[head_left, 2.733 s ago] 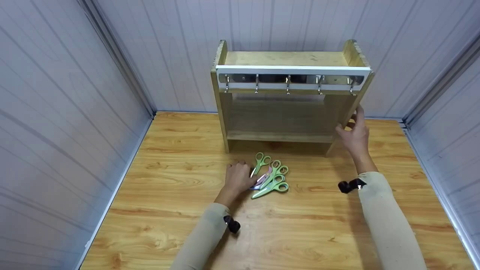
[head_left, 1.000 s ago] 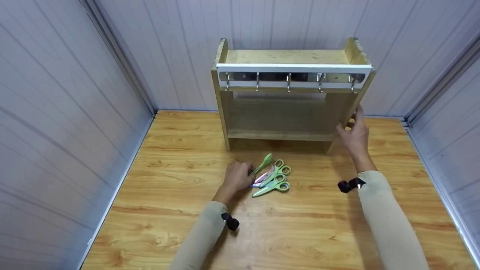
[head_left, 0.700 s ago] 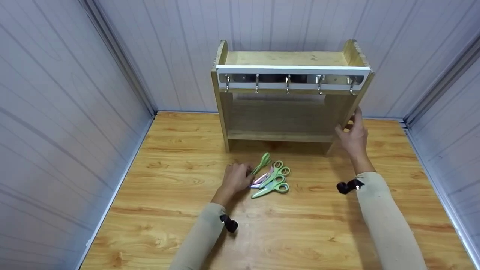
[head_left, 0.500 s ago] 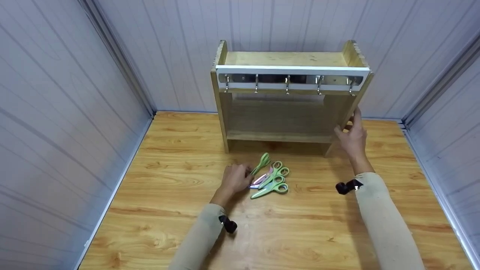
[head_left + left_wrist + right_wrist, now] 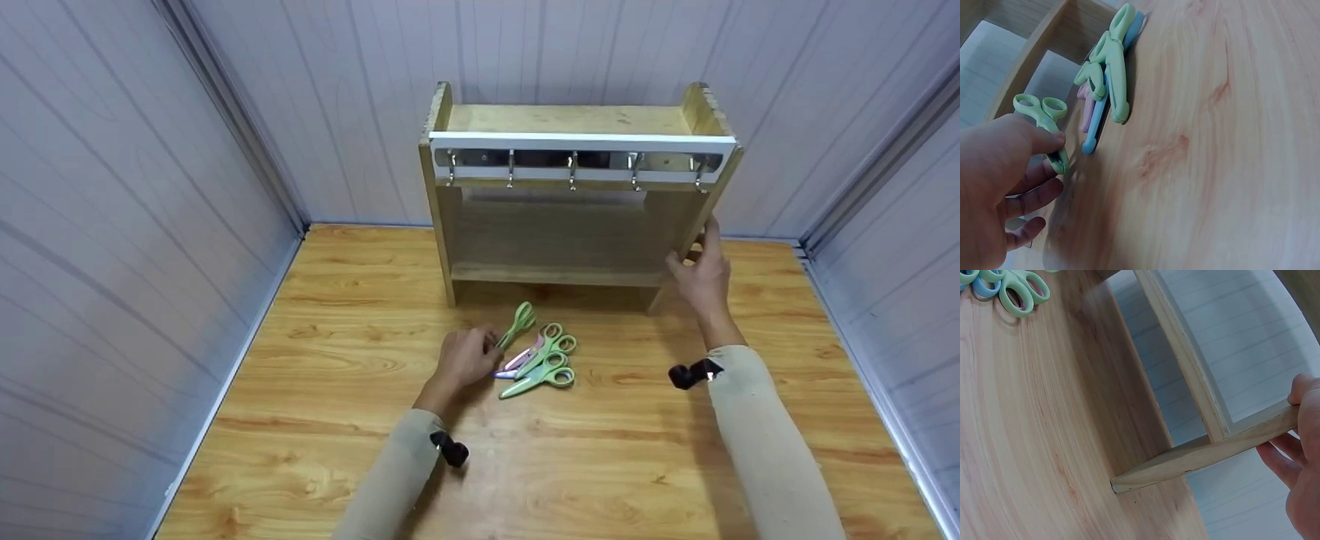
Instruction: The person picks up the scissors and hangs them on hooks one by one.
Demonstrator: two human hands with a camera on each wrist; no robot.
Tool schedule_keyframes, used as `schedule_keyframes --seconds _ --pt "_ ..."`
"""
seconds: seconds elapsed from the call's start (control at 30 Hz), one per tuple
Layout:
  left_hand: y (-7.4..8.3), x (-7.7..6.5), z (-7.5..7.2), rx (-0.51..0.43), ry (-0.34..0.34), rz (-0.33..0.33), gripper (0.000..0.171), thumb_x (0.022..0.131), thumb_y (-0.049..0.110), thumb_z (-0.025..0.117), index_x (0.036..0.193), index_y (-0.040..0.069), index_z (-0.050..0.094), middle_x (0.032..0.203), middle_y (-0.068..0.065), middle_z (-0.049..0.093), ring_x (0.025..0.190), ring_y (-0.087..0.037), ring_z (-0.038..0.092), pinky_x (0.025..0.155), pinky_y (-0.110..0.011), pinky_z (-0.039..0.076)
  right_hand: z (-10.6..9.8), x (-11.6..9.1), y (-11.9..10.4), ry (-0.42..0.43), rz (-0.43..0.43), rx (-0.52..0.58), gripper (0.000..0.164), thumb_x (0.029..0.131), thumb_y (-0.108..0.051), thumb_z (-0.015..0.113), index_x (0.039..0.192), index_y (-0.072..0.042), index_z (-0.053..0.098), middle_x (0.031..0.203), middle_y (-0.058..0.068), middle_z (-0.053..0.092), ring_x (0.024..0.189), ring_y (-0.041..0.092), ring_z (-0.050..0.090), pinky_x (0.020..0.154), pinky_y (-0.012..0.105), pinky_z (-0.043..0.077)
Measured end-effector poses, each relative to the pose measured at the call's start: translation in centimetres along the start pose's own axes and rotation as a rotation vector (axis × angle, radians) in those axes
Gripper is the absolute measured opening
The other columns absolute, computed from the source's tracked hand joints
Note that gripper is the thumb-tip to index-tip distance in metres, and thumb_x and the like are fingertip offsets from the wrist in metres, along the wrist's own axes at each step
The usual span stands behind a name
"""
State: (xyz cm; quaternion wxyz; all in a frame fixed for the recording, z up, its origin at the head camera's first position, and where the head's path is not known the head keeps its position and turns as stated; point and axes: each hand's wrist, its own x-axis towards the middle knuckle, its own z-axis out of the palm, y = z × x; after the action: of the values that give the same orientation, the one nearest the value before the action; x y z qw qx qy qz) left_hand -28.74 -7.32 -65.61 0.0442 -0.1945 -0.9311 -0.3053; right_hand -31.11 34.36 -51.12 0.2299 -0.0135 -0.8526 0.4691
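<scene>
My left hand (image 5: pixel 465 356) pinches the blades of green-handled scissors (image 5: pixel 1044 115) between thumb and fingers, the handle loops pointing toward the shelf. Just right of that hand lies a loose pile: two green-handled scissors (image 5: pixel 538 381), pink scissors (image 5: pixel 525 358) and, partly covered, blue scissors (image 5: pixel 1094 121). Behind them stands a small wooden shelf (image 5: pixel 555 274) with a white rail (image 5: pixel 585 141) of several metal hooks across its upper front. My right hand (image 5: pixel 703 279) grips the edge of its right side panel (image 5: pixel 1196 457), thumb on the inner side and fingers outside.
The wood-grain tabletop (image 5: pixel 600 465) runs up to white panelled walls (image 5: pixel 375 112) at the left, back and right. A black wrist camera (image 5: pixel 450 448) sits on the left sleeve, another black camera (image 5: pixel 694 373) on the right sleeve.
The scissors in my left hand lay flat beside the pile; they have turned up on edge and shifted slightly left with the hand. The right hand keeps its grip on the shelf.
</scene>
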Motion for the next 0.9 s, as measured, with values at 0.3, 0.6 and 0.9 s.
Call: schedule_keyframes --seconds 0.3,0.6,0.9 --pt "4.5 -1.3 -4.6 -0.075 -0.07 -0.092 0.013 0.102 0.023 0.08 0.108 0.012 0.077 0.091 -0.003 0.082 0.082 -0.019 0.073 0.079 -0.04 0.055 0.0 -0.1 -0.2 -0.015 0.033 0.001 0.086 0.104 -0.009 0.066 0.179 -0.021 0.025 0.158 0.034 0.06 0.123 0.056 0.074 0.074 0.001 0.046" --pt "4.7 -1.3 -5.6 -0.141 -0.059 -0.116 0.012 0.101 0.017 0.079 0.112 0.011 0.078 0.093 -0.003 0.082 0.083 -0.014 0.071 0.082 -0.038 0.057 -0.1 0.1 -0.1 -0.03 0.028 -0.02 0.087 0.105 -0.009 0.065 0.18 -0.022 0.023 0.159 0.034 0.059 0.125 0.055 0.072 0.076 0.002 0.045" --pt "5.1 -1.3 -6.7 -0.194 -0.014 -0.087 0.01 0.101 0.016 0.081 0.108 0.009 0.077 0.094 -0.006 0.081 0.084 -0.015 0.069 0.081 -0.038 0.057 -0.2 0.0 -0.1 -0.039 0.032 0.002 0.087 0.106 -0.01 0.065 0.18 -0.024 0.022 0.158 0.034 0.058 0.125 0.053 0.071 0.077 0.003 0.046"
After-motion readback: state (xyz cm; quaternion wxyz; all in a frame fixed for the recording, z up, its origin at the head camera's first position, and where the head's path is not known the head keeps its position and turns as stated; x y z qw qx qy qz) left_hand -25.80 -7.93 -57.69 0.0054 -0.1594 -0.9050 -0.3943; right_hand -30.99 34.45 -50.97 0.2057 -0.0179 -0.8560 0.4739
